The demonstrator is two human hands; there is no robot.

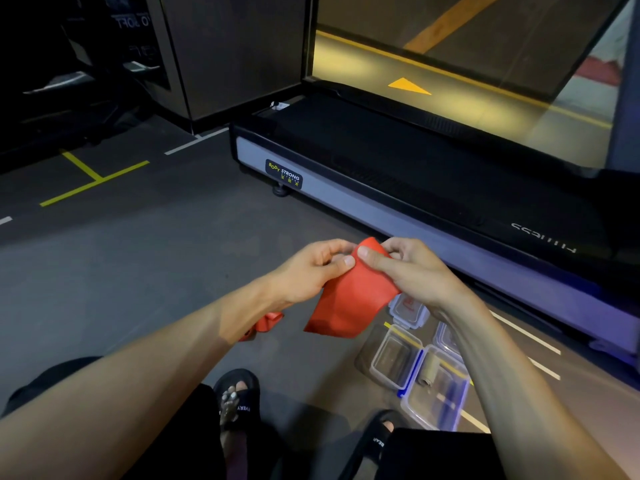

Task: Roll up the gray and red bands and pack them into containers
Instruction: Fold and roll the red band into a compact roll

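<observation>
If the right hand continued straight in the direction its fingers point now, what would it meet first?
The right hand points leftward, so it would probably first meet the left hand, which pinches the same red band; depth is unclear.

A black treadmill (398, 174) with a grey side rail set along the right, a dark rubber floor (145, 258) marked with yellow and white lines, black sandals (239, 393) worn on the feet, a dark wall panel (235, 53) seen behind.
</observation>
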